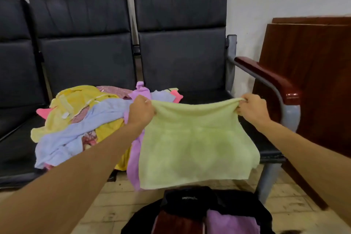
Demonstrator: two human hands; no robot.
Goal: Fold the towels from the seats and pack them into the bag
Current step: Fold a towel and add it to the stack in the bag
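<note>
**A:** What is in front of the person right now?

**B:** A row of dark seats [182, 66] against a pale wall. The left hand [140, 112] and the right hand [253, 110] hold a green towel [195, 144] up in the air by its two top corners. On each hand the fingers are curled tight, pinching a bunched corner. The towel hangs flat and open, not yet folded, in front of the right seat.

**B:** Left of it, a loose pile [79, 119] of yellow, blue, pink and purple towels lies on the seats. A purple towel [133, 159] droops over the seat's near edge, just behind the green one.

**A:** And the bag?

**B:** A black bag [190, 203] sits open on the floor, near the person, below the green towel's bottom edge. Folded purple and dark red cloth already shows inside.

**A:** What could go wrong?

**B:** As I judge it, a slack pinch could drop a corner and the towel would sag to the floor. The left hand is close to the purple towel, so a fold might snag it and pull it down. An uneven fold would pack badly.
</note>
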